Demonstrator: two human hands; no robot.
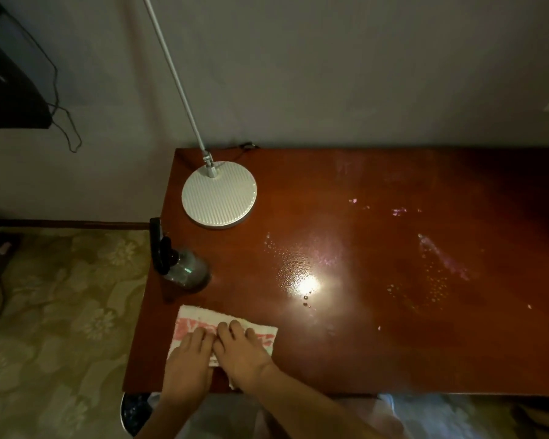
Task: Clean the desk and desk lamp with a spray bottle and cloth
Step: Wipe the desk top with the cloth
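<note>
A folded white cloth with pink print [260, 335] lies flat near the front left corner of the reddish-brown desk [377, 359]. My left hand [189, 359] and my right hand [240, 351] rest palms down on the cloth, side by side, fingers pointing away from me. A clear spray bottle with a black trigger head [181, 264] stands at the desk's left edge, behind the cloth. The desk lamp's round white base [219, 196] sits at the back left, and its thin silver arm [175, 74] slants up out of view. Droplets and wet streaks [298, 264] cover the desk's middle.
The desk's back edge meets a grey wall [330, 74]. A dark shelf with hanging cables [10, 83] is at the upper left. Patterned floor [61, 312] lies to the left of the desk. A bin [137, 410] shows under the front left corner.
</note>
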